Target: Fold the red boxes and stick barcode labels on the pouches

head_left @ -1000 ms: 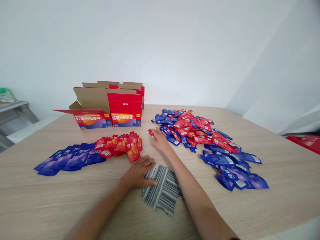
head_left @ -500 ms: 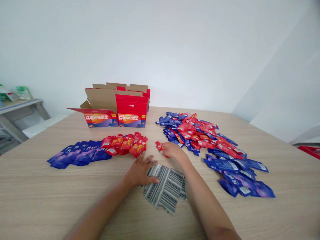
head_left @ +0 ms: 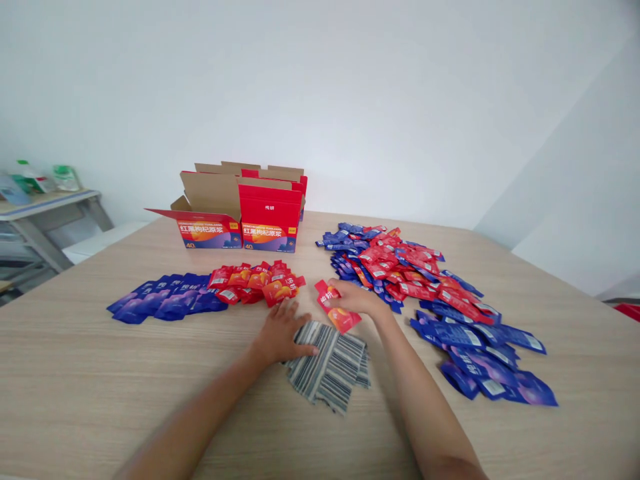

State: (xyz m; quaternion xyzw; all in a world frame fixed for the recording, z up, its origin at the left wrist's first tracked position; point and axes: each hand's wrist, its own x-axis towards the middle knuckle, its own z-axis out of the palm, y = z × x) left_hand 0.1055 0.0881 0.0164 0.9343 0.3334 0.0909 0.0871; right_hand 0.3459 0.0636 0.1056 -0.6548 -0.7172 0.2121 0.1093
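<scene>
My right hand (head_left: 357, 298) grips a red sachet (head_left: 345, 319) with an orange print, held just above the far end of a striped grey cloth (head_left: 327, 367). Fingers spread, my left hand (head_left: 283, 333) lies at the cloth's left edge, its thumb over the cloth. Its fingertips reach the near edge of a loose row of red sachets (head_left: 260, 277); whether they touch the nearest one I cannot tell. Left of that row, several blue pouches (head_left: 165, 298) lie overlapping in a fan.
Open red cartons (head_left: 270, 223) with raised flaps stand at the back left. A mixed heap of red and blue sachets (head_left: 395, 263) spreads across the right, with larger blue pouches (head_left: 493, 360) nearer me. A side table (head_left: 50, 203) holding bottles stands at far left.
The red sachet in my right hand has come up and turned, so its front now shows. My left hand stays almost in place. The view has shifted slightly.
</scene>
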